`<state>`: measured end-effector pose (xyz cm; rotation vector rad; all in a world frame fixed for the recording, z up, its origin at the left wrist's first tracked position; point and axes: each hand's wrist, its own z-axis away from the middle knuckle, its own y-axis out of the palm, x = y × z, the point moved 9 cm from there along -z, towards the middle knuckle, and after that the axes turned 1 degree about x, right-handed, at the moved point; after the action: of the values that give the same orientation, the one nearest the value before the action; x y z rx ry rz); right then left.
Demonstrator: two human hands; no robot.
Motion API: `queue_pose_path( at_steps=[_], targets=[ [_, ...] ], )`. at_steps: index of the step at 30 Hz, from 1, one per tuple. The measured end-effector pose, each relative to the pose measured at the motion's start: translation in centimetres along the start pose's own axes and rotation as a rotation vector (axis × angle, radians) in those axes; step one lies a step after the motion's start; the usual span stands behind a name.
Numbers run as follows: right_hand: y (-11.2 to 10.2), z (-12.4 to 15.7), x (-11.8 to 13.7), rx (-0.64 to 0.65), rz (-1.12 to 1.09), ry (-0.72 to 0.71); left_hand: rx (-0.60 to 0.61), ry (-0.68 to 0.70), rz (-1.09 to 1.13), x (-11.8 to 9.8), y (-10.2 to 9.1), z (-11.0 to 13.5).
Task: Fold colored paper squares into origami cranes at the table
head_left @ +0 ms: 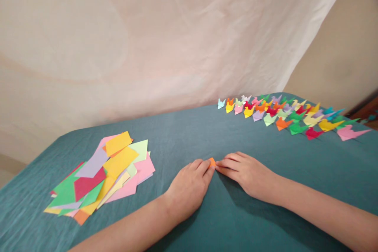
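A small folded piece of orange paper (212, 162) shows between my two hands at the middle of the table, most of it hidden by fingers. My left hand (190, 185) lies over its left side, fingers bent and closed on it. On the other side, my right hand (246, 173) touches the paper's right edge with thumb and fingertips pinched together. Both hands rest low against the dark green tablecloth (183, 134).
To the left lies a loose pile of coloured paper sheets (118, 161). Rows of folded paper birds (283, 123) in many colours stand at the back right. Behind the table hangs a pale cloth (177, 39).
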<state>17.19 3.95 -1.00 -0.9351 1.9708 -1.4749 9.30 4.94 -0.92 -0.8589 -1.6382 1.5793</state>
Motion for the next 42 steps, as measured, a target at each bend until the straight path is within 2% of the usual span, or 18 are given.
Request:
queue_pose_path(
  at_steps=[10, 25, 36, 42],
  targets=[
    [-0.8, 0.5, 0.2, -0.093, -0.024, -0.023, 0.017, 0.003, 0.019, 0.1, 0.0, 0.1],
    [-0.7, 0.1, 0.5, -0.035, 0.012, -0.022, 0.005, 0.013, 0.034, 0.1, 0.1, 0.2],
    [-0.1, 0.1, 0.3, 0.008, 0.021, 0.0, -0.028, -0.012, 0.049, 0.9, -1.4, 0.4],
    [-0.2, 0.1, 0.3, -0.007, 0.016, 0.0, -0.038, -0.023, 0.042, 1.1, -1.5, 0.7]
  ],
)
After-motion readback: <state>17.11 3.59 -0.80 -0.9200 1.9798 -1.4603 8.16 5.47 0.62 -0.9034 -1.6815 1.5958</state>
